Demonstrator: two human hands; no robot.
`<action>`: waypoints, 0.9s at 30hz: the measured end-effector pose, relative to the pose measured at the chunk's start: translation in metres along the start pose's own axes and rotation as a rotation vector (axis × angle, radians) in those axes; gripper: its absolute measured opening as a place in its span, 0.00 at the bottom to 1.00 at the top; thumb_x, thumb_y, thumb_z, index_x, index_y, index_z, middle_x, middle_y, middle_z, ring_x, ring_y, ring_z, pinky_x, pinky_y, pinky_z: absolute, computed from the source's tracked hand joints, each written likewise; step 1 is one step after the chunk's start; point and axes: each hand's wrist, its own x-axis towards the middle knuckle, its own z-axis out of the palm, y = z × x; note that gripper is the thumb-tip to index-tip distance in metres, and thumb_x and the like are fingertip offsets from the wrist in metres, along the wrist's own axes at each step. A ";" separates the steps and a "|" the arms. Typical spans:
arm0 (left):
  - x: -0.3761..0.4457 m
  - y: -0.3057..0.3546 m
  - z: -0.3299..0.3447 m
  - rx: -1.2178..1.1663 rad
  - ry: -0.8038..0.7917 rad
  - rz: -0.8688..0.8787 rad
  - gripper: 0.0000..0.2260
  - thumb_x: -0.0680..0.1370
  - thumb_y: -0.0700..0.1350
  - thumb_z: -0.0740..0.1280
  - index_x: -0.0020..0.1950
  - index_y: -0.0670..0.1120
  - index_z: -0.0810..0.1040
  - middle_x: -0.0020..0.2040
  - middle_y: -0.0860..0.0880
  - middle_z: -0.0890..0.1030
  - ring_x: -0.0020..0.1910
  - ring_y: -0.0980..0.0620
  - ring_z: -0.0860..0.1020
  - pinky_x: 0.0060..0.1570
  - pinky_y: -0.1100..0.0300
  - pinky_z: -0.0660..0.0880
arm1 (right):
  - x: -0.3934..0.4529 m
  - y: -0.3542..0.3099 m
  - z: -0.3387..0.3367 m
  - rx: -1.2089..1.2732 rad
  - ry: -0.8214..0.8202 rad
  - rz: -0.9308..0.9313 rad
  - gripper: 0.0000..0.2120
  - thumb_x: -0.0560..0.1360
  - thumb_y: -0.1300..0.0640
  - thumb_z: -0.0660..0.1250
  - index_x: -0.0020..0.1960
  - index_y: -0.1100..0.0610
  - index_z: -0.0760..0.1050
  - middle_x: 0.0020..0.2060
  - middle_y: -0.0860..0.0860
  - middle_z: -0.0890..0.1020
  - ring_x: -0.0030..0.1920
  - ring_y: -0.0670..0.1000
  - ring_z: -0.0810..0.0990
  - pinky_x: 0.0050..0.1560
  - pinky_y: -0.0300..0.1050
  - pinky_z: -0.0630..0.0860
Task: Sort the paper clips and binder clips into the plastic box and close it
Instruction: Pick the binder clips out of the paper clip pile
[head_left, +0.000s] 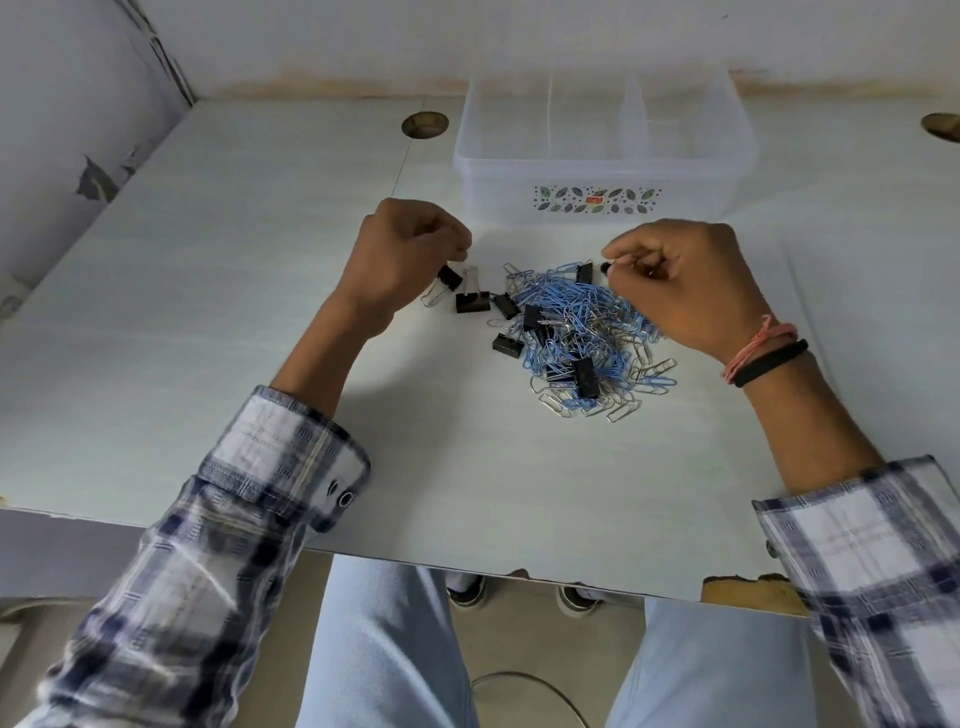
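The pale table (208, 322) takes up most of the view, and at twelve o'clock on it, against the back wall, stands the clear plastic box (605, 176), open, with thin dividers making compartments that look empty; no lid is in sight. At the centre lies the heap of paper clips (582, 332), blue and silver wire tangled together, with black binder clips (506, 344) scattered through it and trailing out toward nine o'clock. The left hand (400, 254), at ten o'clock from the heap, has its fingers curled down onto one binder clip (449, 277), which it appears to pinch by the body, the wire handles pointing away toward the table. The right hand (685, 280), at two o'clock from the heap, is curled as well and pinches a small dark piece (605, 268) at its fingertips, most likely another binder clip, though it is too small to be sure. Both kinds of clip are light and stiff. The binder clips should lift cleanly if taken by the black spring body or the folded handles, since they are blocky and easy to single out. The paper clips are thin, slick and prone to hooking on one another, so they would likely come away in clumps; a scoop or loose pinch at the heap's edge seems the better hold.
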 end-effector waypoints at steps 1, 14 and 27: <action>0.000 -0.001 0.000 -0.047 0.021 0.000 0.12 0.72 0.41 0.64 0.48 0.40 0.86 0.45 0.42 0.87 0.49 0.46 0.86 0.55 0.47 0.81 | 0.001 0.000 -0.001 0.040 0.055 0.016 0.10 0.74 0.62 0.70 0.53 0.59 0.85 0.41 0.53 0.86 0.38 0.49 0.83 0.44 0.34 0.79; -0.002 -0.022 -0.005 0.292 -0.151 0.274 0.08 0.75 0.40 0.75 0.53 0.46 0.87 0.56 0.51 0.85 0.53 0.52 0.83 0.56 0.57 0.80 | -0.001 0.009 0.001 0.035 -0.081 0.047 0.08 0.74 0.55 0.75 0.52 0.56 0.86 0.42 0.49 0.85 0.41 0.51 0.83 0.44 0.32 0.77; -0.002 -0.022 -0.009 0.302 -0.016 0.256 0.09 0.75 0.37 0.73 0.54 0.44 0.87 0.57 0.49 0.86 0.53 0.52 0.83 0.56 0.54 0.81 | 0.002 0.010 0.004 0.045 0.004 0.038 0.06 0.75 0.60 0.73 0.50 0.61 0.85 0.40 0.54 0.86 0.37 0.46 0.81 0.42 0.25 0.75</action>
